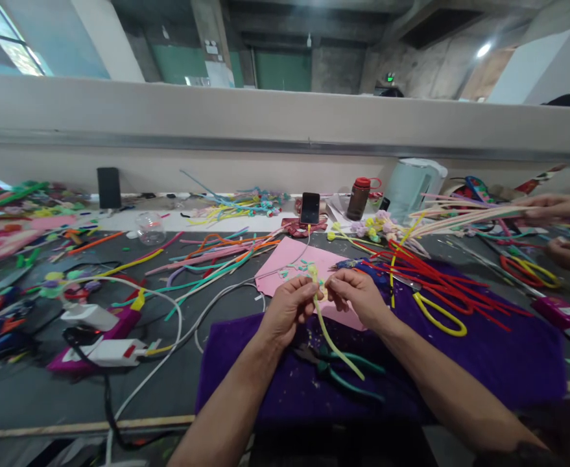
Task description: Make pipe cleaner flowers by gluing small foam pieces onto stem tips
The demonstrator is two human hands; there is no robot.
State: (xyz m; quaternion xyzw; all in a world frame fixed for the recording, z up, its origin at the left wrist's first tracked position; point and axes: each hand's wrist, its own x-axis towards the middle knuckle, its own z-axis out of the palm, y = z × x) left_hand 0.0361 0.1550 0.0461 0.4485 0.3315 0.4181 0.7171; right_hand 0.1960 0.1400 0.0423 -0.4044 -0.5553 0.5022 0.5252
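Note:
A pale yellow pipe cleaner (332,338) with a small looped top is pinched in my left hand (287,308); its tail hangs down toward me. Close beside it, the fingers of my right hand (360,297) are pressed together; what they hold, if anything, is too small to tell. Both hands are over the near edge of a pink sheet (277,263) scattered with small teal and yellow bits. Below them, teal-handled pliers (322,367) lie on a purple cloth (246,363). Scissors with yellow handles (440,316) rest to the right.
Red pipe cleaners (440,279) spread over the cloth's right side. A phone (310,209), red-capped bottle (358,200) and kettle (414,188) stand at the back. Chargers on a power strip (119,327) and cables lie left. Another person's hands (564,214) hold pale stems at right.

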